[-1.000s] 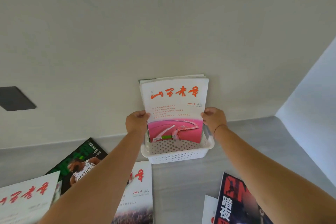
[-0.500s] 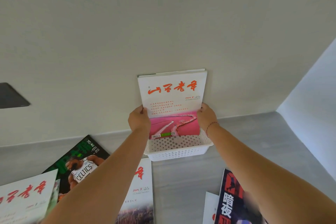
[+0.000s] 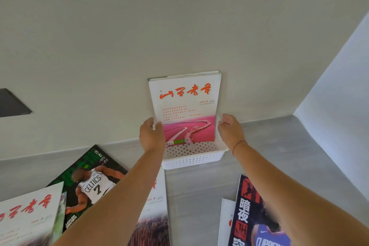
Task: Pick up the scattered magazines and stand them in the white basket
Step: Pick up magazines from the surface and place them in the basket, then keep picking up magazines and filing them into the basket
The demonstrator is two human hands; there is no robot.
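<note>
A white magazine with red lettering and a pink photo [image 3: 185, 106] stands upright in the white perforated basket [image 3: 193, 161], leaning back on other magazines against the wall. My left hand [image 3: 151, 136] pinches its left edge, thumb on the cover. My right hand [image 3: 229, 132] hovers by its right edge at the basket's rim, a thin gap between its fingers and the paper. Scattered flat on the grey counter lie a Celtics magazine [image 3: 93, 181], a white red-titled one [image 3: 26, 217], another under my left forearm [image 3: 156, 205], and a dark one [image 3: 251, 215].
The basket sits tight against the back wall. A white side wall [image 3: 339, 86] closes the counter [image 3: 279, 156] on the right. A dark panel [image 3: 12, 104] is set in the wall at the left. A white sheet [image 3: 225, 223] pokes from under the dark magazine.
The magazine has been pushed back more upright toward the wall, baring the basket floor in front. My right hand has slipped off its right edge.
</note>
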